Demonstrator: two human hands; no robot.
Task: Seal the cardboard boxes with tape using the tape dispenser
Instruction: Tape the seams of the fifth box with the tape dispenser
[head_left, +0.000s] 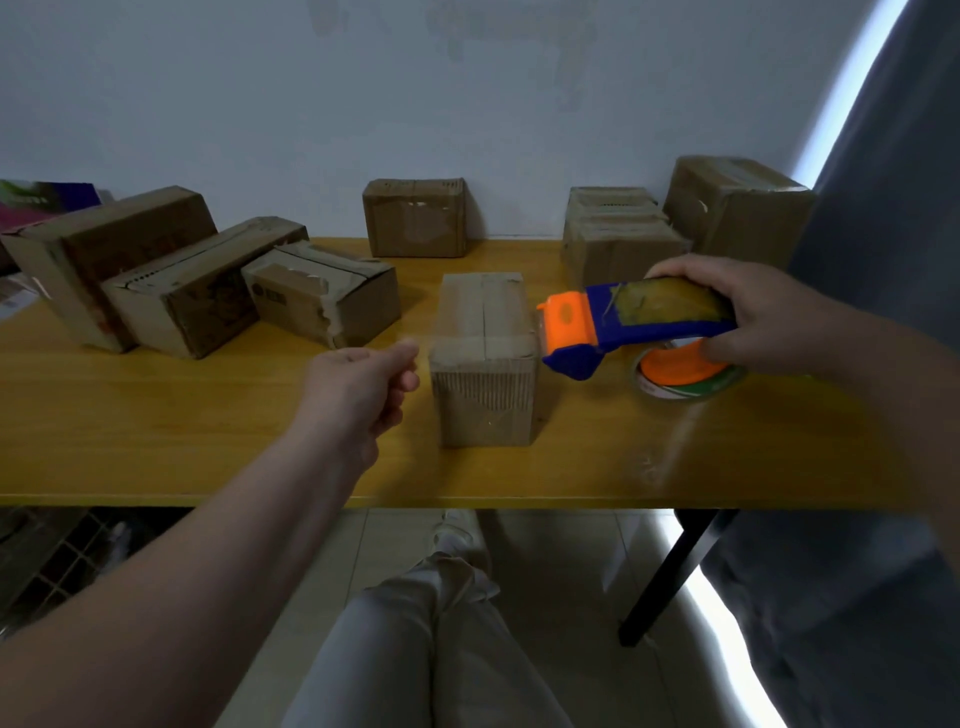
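A yellow wooden bench (156, 415) stands against a plain pale grey-blue wall (260, 104), seen from above by a seated person whose light trousers (441, 649) show below the near edge. A small taped box (485, 358) stands upright in the middle of the bench. Just left of it the left hand (358, 389) hovers, slightly blurred, fingers curled in and holding nothing. Just right of the box, the right hand (753, 317) grips a blue and orange dispenser (623, 327), its orange nose close to the box's top right edge. Three left boxes (182, 291) lie clustered at an angle, a far box (415, 218) sits against the wall, and two right boxes (675, 228) stand at the far right. Pale floor tiles (395, 530) and a black bench leg (670, 571) show beneath. Grey cloth (857, 467) fills the right edge.
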